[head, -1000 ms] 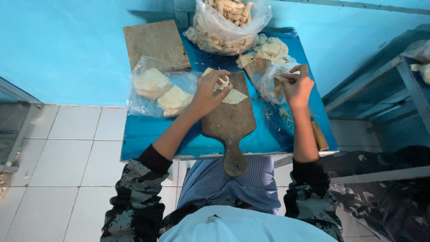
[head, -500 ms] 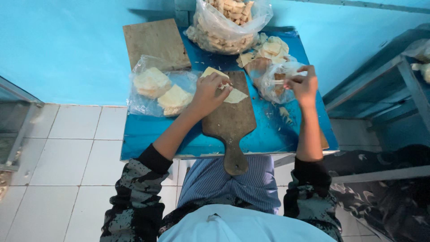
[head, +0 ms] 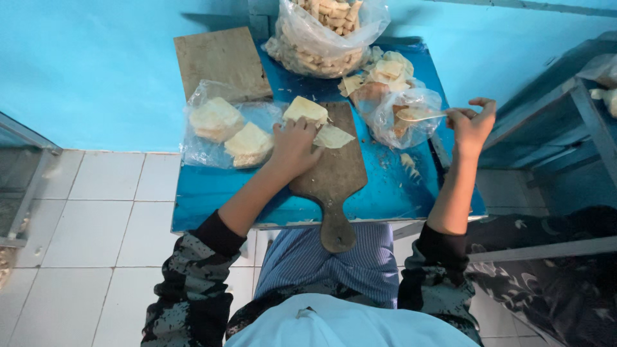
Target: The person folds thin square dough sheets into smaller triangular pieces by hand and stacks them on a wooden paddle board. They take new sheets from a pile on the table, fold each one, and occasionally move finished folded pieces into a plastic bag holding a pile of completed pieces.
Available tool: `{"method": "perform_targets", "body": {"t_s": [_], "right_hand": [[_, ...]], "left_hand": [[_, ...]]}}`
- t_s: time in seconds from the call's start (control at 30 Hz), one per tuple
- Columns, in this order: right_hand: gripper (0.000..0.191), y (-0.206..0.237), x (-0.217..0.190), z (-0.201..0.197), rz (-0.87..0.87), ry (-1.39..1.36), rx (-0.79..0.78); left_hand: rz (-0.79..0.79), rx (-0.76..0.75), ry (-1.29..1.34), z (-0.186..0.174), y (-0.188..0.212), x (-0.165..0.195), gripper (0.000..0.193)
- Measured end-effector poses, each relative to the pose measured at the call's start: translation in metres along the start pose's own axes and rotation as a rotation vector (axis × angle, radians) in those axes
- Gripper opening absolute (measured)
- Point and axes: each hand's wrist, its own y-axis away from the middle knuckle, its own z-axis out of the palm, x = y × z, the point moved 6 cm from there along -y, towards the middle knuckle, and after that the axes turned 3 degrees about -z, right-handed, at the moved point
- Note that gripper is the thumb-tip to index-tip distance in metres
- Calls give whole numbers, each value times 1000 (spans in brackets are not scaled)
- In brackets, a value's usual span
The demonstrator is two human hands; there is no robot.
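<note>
Wrapper stack (head: 306, 109) under left hand (head: 292, 144) grip; right hand (head: 472, 125) pinches spoon (head: 421, 116).

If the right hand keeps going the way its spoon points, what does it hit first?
The right hand holds a spoon pointing left into the small open plastic bag. Going straight on, it would likely meet the filling inside that bag first; depth is hard to judge.

Three clear plastic bags on the blue table: a full one (head: 328, 32) at the back, a flat one (head: 225, 125) left, a small one (head: 405, 115) right.

left hand (head: 292, 144) on pale wrappers (head: 307, 110) atop wooden board (head: 334, 170), right hand (head: 472, 125) with spoon (head: 421, 116)
</note>
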Motion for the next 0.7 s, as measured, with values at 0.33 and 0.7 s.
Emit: {"method": "perform_targets", "body": {"t_s": [0.33, 0.7], "right_hand": [[39, 49, -28, 88, 83, -234, -326], [41, 89, -43, 141, -57, -106, -514]], "left_hand": [[-7, 75, 104, 21, 2, -5, 19], [-100, 75, 390, 5, -4, -10, 25]]}}
